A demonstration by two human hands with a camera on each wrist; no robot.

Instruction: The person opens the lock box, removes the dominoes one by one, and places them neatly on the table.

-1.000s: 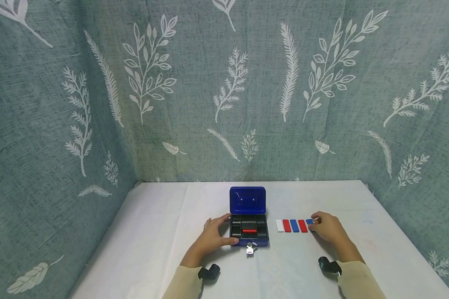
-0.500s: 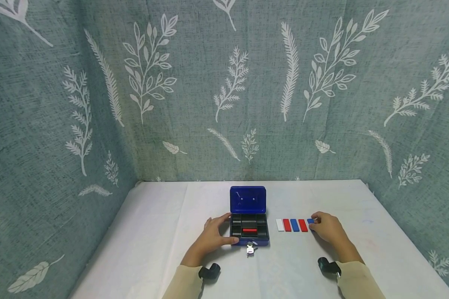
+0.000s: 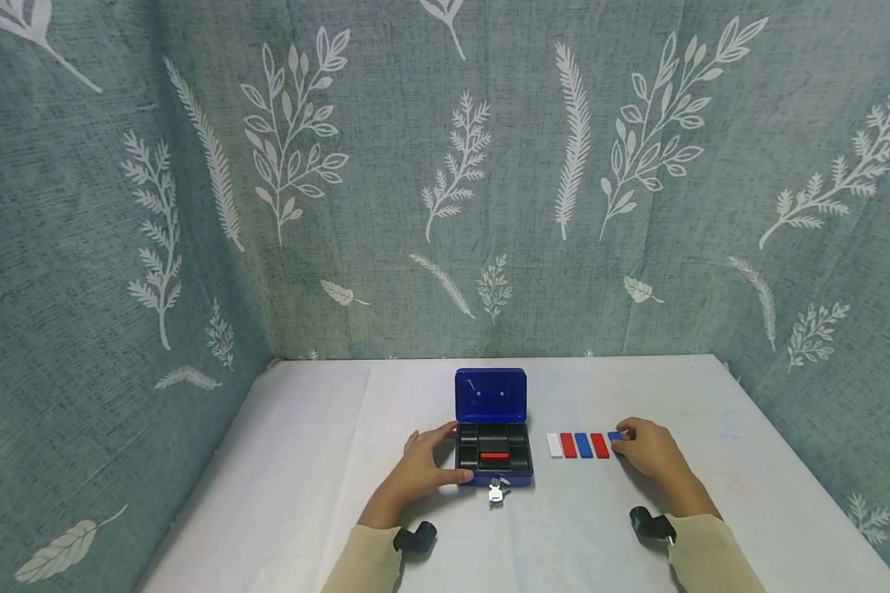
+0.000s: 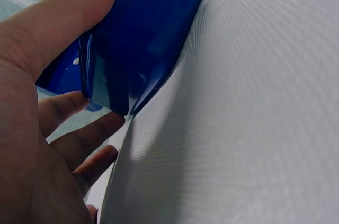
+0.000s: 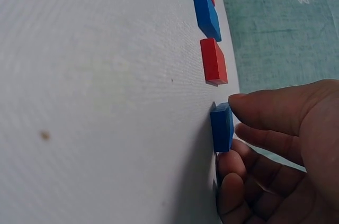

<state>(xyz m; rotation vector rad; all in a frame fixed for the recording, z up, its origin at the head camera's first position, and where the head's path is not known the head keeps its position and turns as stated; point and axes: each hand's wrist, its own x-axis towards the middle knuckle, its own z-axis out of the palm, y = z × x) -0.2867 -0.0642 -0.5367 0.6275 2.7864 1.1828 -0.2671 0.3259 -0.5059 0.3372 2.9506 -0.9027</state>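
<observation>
Head view: barely anything moved, left hand [image 3: 415, 471] still grips the box [image 3: 493, 455], right hand [image 3: 648, 449] still pinching the end blue block [image 5: 221, 127].

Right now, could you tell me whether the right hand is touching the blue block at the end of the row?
Touching. The right wrist view shows the right hand with thumb and fingers pinching the blue block.

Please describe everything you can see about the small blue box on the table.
The blue box looks like glossy painted metal. Its lid stands open and upright at the back. Inside is a black tray with compartments; one red block lies in the middle. Keys hang at its front. The left hand holds its left side on the white table.
</observation>
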